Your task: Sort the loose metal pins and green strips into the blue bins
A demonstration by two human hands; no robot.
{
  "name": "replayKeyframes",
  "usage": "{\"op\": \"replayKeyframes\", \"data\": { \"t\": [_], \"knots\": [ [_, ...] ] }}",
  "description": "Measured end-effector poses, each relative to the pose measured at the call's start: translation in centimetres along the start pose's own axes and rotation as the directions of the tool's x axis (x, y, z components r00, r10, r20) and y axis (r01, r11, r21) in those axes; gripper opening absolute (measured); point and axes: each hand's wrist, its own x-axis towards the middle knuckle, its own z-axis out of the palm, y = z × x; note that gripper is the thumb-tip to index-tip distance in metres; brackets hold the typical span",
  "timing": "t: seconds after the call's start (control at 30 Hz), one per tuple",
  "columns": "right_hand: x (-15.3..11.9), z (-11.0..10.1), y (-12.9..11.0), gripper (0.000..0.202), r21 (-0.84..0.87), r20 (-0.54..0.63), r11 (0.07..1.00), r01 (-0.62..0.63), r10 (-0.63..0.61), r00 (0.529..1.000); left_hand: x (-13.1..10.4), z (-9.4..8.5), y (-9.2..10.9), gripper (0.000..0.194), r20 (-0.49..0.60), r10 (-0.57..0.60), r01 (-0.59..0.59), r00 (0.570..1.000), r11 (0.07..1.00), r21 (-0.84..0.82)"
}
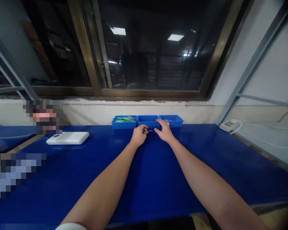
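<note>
My left hand [139,135] is closed in a pinch on a small thin metal piece [150,130], which points right toward my other hand. My right hand [165,131] has its fingers apart and holds nothing, its thumb near the tip of that piece. Behind the hands three blue bins stand side by side against the wall. Green and white items lie in the left bin [124,126]. The middle bin [147,124] is partly hidden by my hands, and its contents are not clear. Small metal pieces lie in the right bin [177,122].
A white rectangular device [70,138] lies at the left on the blue table [153,179]. A white power strip [230,125] with a cable is at the right edge. Metal posts flank the table, and a window rises behind it. Blurred blocks cover parts of the left side.
</note>
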Motion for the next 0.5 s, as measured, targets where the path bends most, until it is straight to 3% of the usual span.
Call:
{"op": "replayKeyframes", "data": {
  "t": [0.07,0.17,0.27,0.5],
  "knots": [
    [0.0,-0.1,-0.4,0.032,0.054,-0.001,0.998,0.037,-0.037,0.999,0.0,0.0,0.1,0.019,-0.008,0.005,-0.005,1.0,1.0,-0.027],
    [-0.2,-0.2,-1.0,0.019,0.169,0.117,0.986,0.015,-0.035,0.993,-0.1,-0.1,0.3,0.017,-0.01,0.021,-0.022,1.0,0.998,-0.056],
    [-0.2,0.0,-1.2,0.017,0.235,0.198,0.971,-0.04,-0.007,0.98,-0.2,-0.2,0.7,0.017,-0.014,0.019,-0.02,1.0,0.998,-0.063],
    [0.0,0.7,-0.6,0.017,0.451,0.19,0.873,-0.185,0.108,0.976,-0.3,-0.5,1.3,0.022,0.005,0.024,-0.024,1.0,0.999,-0.034]
  ]
}}
